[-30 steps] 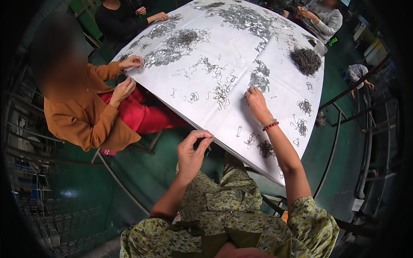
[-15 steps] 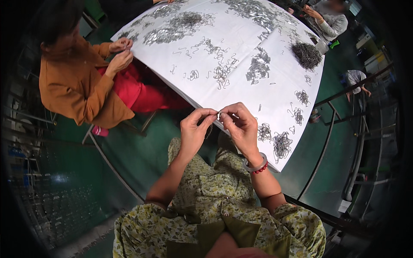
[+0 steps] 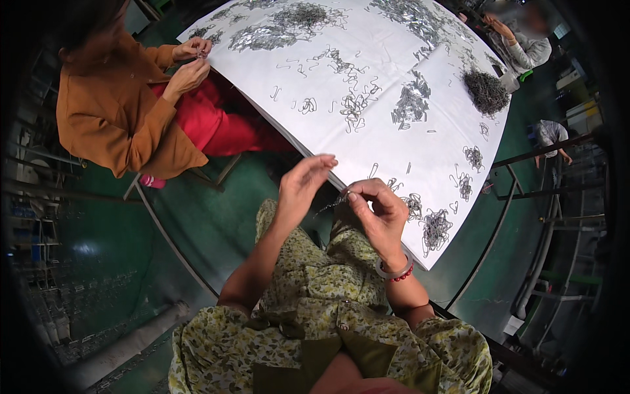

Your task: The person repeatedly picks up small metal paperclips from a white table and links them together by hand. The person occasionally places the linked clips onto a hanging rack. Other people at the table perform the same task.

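Observation:
My right hand (image 3: 377, 209) pinches a thin bent wire piece (image 3: 331, 203) between thumb and fingers, just off the near corner of the white table (image 3: 394, 59). My left hand (image 3: 300, 185) hovers beside it, fingers spread and holding nothing, its tips close to the wire. Both hands are above my lap, over a green flowered garment. Small heaps of similar wire pieces (image 3: 435, 227) lie on the table edge right of my right hand.
Several more wire heaps (image 3: 411, 105) and a dark pile (image 3: 486, 91) lie across the table. A person in an orange top (image 3: 118, 111) sits at the left edge handling wire. Another person (image 3: 525, 43) sits at the far side. Metal rails (image 3: 538, 197) run on the right.
My right hand came back from the table to my lap with a wire piece. The left hand met it, then opened and drew slightly away.

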A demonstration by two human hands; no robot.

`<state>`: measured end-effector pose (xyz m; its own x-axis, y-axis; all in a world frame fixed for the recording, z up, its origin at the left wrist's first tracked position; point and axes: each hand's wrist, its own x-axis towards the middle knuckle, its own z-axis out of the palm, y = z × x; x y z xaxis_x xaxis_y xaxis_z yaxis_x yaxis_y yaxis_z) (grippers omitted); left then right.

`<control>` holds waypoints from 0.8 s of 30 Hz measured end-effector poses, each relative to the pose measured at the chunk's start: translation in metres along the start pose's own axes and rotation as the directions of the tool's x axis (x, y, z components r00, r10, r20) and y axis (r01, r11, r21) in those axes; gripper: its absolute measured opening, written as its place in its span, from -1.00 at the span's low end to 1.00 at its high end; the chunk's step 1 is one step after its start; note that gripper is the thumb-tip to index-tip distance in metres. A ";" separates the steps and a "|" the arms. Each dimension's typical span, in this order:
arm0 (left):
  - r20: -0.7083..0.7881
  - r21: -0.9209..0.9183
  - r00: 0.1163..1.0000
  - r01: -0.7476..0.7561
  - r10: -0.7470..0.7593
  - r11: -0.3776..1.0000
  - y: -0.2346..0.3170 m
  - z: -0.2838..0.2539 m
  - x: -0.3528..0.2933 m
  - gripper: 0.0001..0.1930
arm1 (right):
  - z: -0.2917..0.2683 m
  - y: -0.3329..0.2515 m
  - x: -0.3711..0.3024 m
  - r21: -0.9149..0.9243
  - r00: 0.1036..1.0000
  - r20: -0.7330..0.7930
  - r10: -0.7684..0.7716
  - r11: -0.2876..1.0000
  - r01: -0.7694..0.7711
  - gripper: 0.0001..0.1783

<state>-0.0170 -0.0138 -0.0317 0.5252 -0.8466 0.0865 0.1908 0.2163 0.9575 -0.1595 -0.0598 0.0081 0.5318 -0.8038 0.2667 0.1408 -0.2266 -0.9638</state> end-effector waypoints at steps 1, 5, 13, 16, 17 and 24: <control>0.034 0.192 0.999 -0.023 0.017 0.981 -0.006 -0.005 0.017 -0.87 | 0.001 -0.001 0.000 -0.011 1.000 0.002 -0.021 1.000 0.021 -0.88; 0.289 0.703 0.942 -0.329 0.169 0.631 -0.045 -0.008 0.095 -0.85 | 0.003 0.000 -0.002 -0.015 1.000 0.014 -0.018 1.000 0.019 -0.81; 0.705 0.703 0.700 -0.711 0.114 0.016 -0.084 -0.006 0.144 -0.90 | 0.003 -0.001 0.000 -0.011 0.992 0.027 0.125 0.992 -0.125 -0.73; 0.614 0.776 0.782 -0.623 0.106 0.096 -0.079 -0.010 0.130 -0.88 | 0.004 0.002 0.002 0.054 0.986 0.008 0.166 0.985 -0.166 -0.74; 0.558 0.811 0.824 -0.567 0.102 0.146 -0.078 -0.013 0.125 -0.87 | 0.006 0.006 0.001 0.083 0.988 -0.002 0.157 0.984 -0.156 -0.75; 0.434 0.810 0.882 -0.472 0.185 0.349 -0.078 -0.018 0.120 -0.87 | 0.007 0.013 -0.002 0.118 0.989 -0.014 0.146 0.983 -0.144 -0.76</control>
<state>0.0463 -0.1238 -0.1007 0.1383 -0.9176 0.3728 -0.8526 0.0812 0.5162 -0.1526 -0.0576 -0.0047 0.5348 -0.8360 0.1229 0.1604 -0.0424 -0.9861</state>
